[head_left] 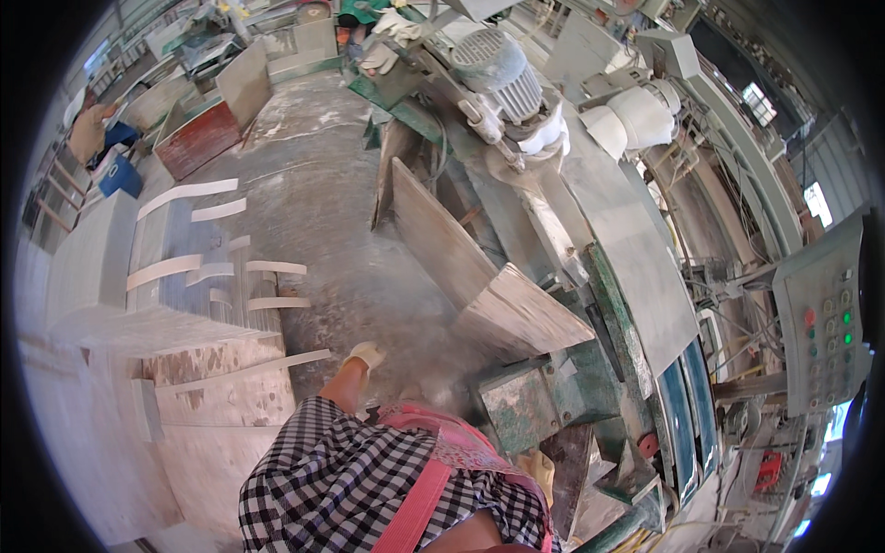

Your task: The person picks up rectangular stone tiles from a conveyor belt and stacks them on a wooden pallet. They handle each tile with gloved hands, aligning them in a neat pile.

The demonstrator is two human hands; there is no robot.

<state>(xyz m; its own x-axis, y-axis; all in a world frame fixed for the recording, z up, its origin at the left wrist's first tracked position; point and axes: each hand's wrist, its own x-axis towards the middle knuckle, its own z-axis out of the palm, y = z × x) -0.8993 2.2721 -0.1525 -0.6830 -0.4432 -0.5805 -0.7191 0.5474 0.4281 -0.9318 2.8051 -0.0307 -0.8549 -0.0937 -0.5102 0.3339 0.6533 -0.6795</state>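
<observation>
My left hand (367, 354), in a cream glove, hangs low at the left of my checkered sleeve and pink apron, over the dusty floor. Nothing shows in it, but its fingers are too blurred to read. To its left, a pale strip (267, 366) sticks out from a stack of pale slabs (217, 359). My right hand (537, 472), gloved in yellowish cream, shows partly past the apron's right edge, close to the green metal machine frame (521, 405). The apron hides its fingers.
Leaning boards (442, 230) jut from the machine on the right, under a grey motor (498, 74). A control panel (820, 323) with lit green buttons stands far right. More pale strips (277, 267) poke out at left. A person (92, 127) is near a blue container (118, 175).
</observation>
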